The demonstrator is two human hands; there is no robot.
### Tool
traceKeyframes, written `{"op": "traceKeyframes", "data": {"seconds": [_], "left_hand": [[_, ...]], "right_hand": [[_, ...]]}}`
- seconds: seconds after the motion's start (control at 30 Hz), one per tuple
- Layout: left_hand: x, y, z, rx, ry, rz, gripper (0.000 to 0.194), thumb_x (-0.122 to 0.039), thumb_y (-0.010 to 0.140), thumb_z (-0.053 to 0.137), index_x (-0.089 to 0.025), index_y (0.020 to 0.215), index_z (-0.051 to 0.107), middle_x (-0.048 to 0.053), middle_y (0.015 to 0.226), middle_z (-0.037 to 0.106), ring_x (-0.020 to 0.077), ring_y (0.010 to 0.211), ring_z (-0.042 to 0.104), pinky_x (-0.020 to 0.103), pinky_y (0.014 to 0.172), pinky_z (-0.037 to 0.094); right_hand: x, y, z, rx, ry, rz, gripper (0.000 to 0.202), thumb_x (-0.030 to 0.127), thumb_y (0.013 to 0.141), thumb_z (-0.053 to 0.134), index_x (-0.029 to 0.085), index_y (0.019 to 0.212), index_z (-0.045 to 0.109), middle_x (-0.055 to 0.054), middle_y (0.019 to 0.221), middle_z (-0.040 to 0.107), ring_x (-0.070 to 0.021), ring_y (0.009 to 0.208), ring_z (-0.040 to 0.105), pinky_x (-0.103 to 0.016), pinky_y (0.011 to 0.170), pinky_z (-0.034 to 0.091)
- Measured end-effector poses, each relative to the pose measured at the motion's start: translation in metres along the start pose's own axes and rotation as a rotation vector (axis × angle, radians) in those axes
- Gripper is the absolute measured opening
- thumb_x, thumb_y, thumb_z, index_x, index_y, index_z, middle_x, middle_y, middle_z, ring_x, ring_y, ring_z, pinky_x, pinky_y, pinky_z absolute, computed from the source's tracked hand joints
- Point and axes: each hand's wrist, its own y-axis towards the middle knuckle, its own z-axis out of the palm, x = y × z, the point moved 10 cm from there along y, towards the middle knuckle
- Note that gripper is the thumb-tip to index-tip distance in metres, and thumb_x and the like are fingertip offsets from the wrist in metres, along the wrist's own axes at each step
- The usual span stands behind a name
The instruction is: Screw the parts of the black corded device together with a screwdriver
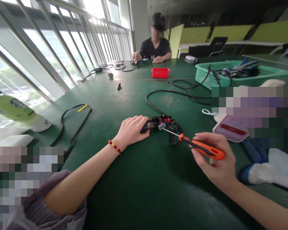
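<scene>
On the green table lies a black, opened-up electric device [153, 124] with a cord, a grey part and coloured wires showing at its right end. My left hand [132, 129], with a red beaded bracelet at the wrist, is wrapped over the device's left end and holds it against the table. In my right hand [217, 159] is an orange and black screwdriver [201, 147], gripped by the handle between thumb and fingers. Its thin shaft points left, and the tip reaches the grey part; whether it sits in a screw I cannot tell.
A red bin [160, 72] stands beyond the device. At the right are a green basket [204, 76] with tools, a looping black cable [156, 92] and a phone [230, 128]. A black strap [62, 123] and a bottle [21, 110] lie left. Another person [156, 46] sits opposite.
</scene>
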Motion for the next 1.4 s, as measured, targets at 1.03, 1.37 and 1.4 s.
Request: {"op": "traceKeyframes", "data": {"seconds": [1.03, 1.37, 1.4], "left_hand": [[0.0, 0.0, 0.002, 0.016, -0.012, -0.008, 0.031, -0.037, 0.081, 0.047, -0.019, 0.104, 0.054, 0.004, 0.093, 0.066, 0.0199, 0.083, 0.062, 0.03, 0.067, 0.045], [0.001, 0.002, 0.003, 0.019, -0.005, -0.019, 0.031, -0.038, 0.08, 0.047, -0.019, 0.104, 0.054, 0.003, 0.094, 0.066, 0.0206, 0.083, 0.063, 0.031, 0.068, 0.047], [0.002, 0.002, 0.003, 0.019, -0.005, -0.019, 0.031, -0.038, 0.08, 0.047, -0.019, 0.104, 0.054, 0.003, 0.094, 0.066, 0.0207, 0.083, 0.063, 0.031, 0.068, 0.047]], "right_hand": [[-0.002, -0.005, 0.023, 0.262, -0.011, 0.062, 0.016, 0.016, 0.078, 0.057, 0.025, 0.091, 0.059, 0.005, 0.064, 0.062, -0.0079, 0.045, 0.053, -0.019, 0.045, 0.042], [-0.01, -0.001, 0.005, 0.088, -0.036, 0.088, 0.011, 0.015, 0.08, 0.055, 0.021, 0.086, 0.062, 0.006, 0.056, 0.055, -0.0071, 0.044, 0.05, -0.021, 0.045, 0.041], [-0.011, 0.0, 0.005, 0.091, -0.029, 0.094, 0.011, 0.015, 0.08, 0.055, 0.021, 0.086, 0.062, 0.006, 0.057, 0.055, -0.0072, 0.044, 0.05, -0.021, 0.046, 0.041]]}}
